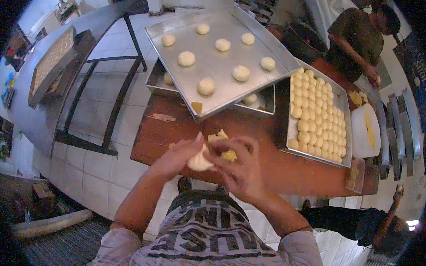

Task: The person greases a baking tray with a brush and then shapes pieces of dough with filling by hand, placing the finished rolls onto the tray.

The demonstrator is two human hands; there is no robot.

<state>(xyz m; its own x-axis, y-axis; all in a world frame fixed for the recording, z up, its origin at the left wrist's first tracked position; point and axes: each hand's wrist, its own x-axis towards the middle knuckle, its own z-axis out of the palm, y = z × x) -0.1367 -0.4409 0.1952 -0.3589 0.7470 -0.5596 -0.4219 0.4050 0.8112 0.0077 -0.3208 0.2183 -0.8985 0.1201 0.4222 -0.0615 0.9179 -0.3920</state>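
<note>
A piece of pale dough [201, 161] is held between my two hands, above the near edge of the brown table. My left hand [179, 156] cups it from the left with bent fingers. From the other side my right hand [240, 168] grips its edge with the fingertips, slightly smeared by motion. Just beyond my hands, crumbly yellow lumps [217, 135] lie on the tabletop [175, 131], partly hidden by my right fingers. Ahead, a tilted metal tray [216, 66] carries several spaced dough balls [241, 73].
Another tray [271, 100] sits under the tilted one. To the right, a tray [288, 143] is packed with dough balls [313, 118], beside a white tub [365, 132]. One person [359, 39] works at the far right; another [375, 228] stands at the near right.
</note>
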